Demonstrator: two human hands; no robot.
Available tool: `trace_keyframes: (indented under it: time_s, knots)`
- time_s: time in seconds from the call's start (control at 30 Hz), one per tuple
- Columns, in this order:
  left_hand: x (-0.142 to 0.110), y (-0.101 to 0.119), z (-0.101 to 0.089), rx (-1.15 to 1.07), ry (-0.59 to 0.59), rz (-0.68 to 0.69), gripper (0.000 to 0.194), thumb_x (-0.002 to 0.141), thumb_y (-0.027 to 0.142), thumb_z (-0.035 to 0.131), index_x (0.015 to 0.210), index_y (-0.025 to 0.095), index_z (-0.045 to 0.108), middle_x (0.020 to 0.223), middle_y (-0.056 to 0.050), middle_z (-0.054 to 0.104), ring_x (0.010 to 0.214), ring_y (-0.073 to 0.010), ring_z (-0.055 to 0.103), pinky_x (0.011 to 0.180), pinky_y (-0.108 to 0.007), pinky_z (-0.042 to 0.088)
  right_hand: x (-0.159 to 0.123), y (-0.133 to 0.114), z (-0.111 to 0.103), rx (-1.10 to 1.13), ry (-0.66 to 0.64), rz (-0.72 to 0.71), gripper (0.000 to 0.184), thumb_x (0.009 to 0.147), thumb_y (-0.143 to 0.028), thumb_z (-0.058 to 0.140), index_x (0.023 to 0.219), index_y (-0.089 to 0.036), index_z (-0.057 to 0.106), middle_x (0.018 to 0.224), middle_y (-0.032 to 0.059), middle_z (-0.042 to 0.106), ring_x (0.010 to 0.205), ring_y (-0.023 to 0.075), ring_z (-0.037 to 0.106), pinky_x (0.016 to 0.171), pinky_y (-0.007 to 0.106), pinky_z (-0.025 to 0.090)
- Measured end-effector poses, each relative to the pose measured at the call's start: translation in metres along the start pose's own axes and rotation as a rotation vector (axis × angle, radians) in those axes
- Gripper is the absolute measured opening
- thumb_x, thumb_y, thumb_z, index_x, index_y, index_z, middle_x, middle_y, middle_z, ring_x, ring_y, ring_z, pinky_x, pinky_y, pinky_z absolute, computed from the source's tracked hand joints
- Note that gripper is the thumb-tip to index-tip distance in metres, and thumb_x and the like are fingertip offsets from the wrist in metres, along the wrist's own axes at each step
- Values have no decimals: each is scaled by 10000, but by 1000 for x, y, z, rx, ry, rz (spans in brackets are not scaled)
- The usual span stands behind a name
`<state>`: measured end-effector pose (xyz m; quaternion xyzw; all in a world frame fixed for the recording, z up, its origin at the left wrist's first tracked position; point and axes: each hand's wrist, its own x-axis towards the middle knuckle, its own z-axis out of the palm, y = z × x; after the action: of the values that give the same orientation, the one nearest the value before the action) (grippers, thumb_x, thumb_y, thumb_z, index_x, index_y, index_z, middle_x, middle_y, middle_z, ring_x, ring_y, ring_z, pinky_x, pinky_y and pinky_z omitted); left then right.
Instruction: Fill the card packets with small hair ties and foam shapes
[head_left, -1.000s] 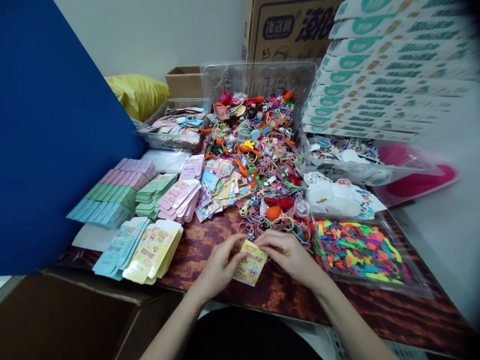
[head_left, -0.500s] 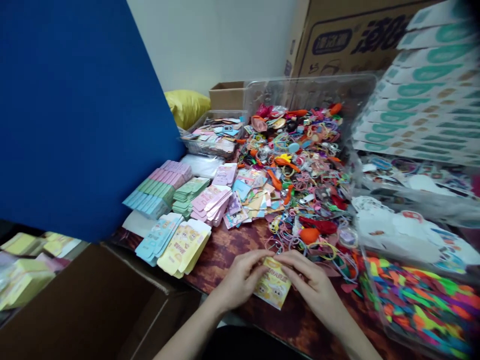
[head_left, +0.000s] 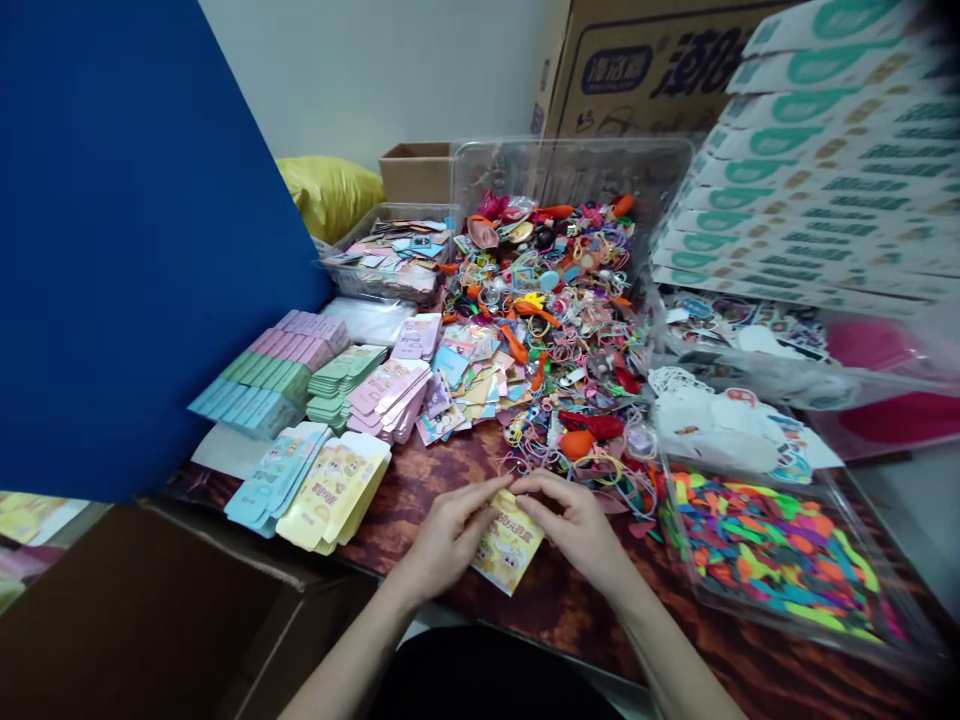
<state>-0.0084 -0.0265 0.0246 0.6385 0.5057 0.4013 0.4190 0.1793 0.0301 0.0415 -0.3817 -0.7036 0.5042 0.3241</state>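
Between my hands, over the table's front edge, is a small yellow printed packet (head_left: 508, 548) with cartoon figures on it. My left hand (head_left: 459, 530) grips its left upper edge, fingers bent over the top. On the other side my right hand (head_left: 568, 515) pinches the upper right edge with thumb and fingers. The fingertips of both hands meet near the packet's top, partly hiding it. To the left lie fanned yellow packets (head_left: 334, 488) of the same print, beside blue packets (head_left: 276, 478), green packets (head_left: 346, 372) and pink packets (head_left: 390, 395).
A large heap of hair ties and trinkets (head_left: 562, 330) spills forward from a clear bin. Loose cards (head_left: 480, 375) lie beside it. At right stand a tray of bright colourful pieces (head_left: 780, 560) and stacked white boxes (head_left: 810, 170). An open carton (head_left: 187, 610) sits lower left, below a blue panel (head_left: 142, 250).
The view has swung rightward, so everything appears farther left. Both hands still hold the yellow packet at its top, in nearly the same pose.
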Motion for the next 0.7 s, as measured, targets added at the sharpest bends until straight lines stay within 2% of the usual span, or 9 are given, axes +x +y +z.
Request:
trace_keyframes:
  time_s: [0.2,0.33,0.47,0.53,0.6,0.67,0.7]
  knots:
    - [-1,0,1,-4,-24,-13,420,979,269,506,1397,255,529,1324,-64,654,1159,-211,642,984,-307,493,0,-5,-9,12,-82,13,160,914,-274,598,871,-190,727,870,44,696,826,185,645,759,281,474]
    - [-2,0,2,-10,-23,-32,401,975,278,515,1375,253,543,1294,-61,669,1126,-208,650,958,-298,495,0,-6,-12,9,-101,16,169,912,-274,605,859,-191,743,840,41,685,806,180,637,740,277,474]
    - [-2,-2,3,-60,12,-54,372,977,275,510,1346,249,549,1222,-57,690,1075,-190,653,936,-286,494,-3,-2,-5,9,-102,-7,197,939,-295,581,958,-220,762,950,52,703,923,194,657,838,297,492]
    - [-1,-4,3,-111,76,-49,354,974,259,509,1325,238,544,1194,-58,687,1059,-184,648,924,-281,497,-6,1,2,20,-56,-15,224,946,-319,575,1065,-244,749,1076,61,710,1035,209,650,922,322,490]
    - [1,-5,3,-140,150,-31,334,973,247,501,1304,226,537,1189,-64,676,1061,-185,644,912,-279,502,-8,5,10,24,52,-7,272,941,-345,581,1155,-252,720,1184,70,696,1125,225,629,986,351,480]
    - [3,-5,-1,-88,198,-6,286,976,243,491,1252,215,559,1171,-67,677,1066,-186,642,914,-278,499,-10,10,18,10,151,2,313,941,-360,573,1202,-243,698,1249,81,680,1181,238,609,1033,379,463]
    - [3,-5,-4,-28,206,7,258,979,238,482,1218,212,578,1152,-64,684,1059,-184,645,916,-277,496,-10,12,22,-1,159,2,324,946,-360,560,1217,-239,691,1268,84,675,1199,241,603,1051,390,454]
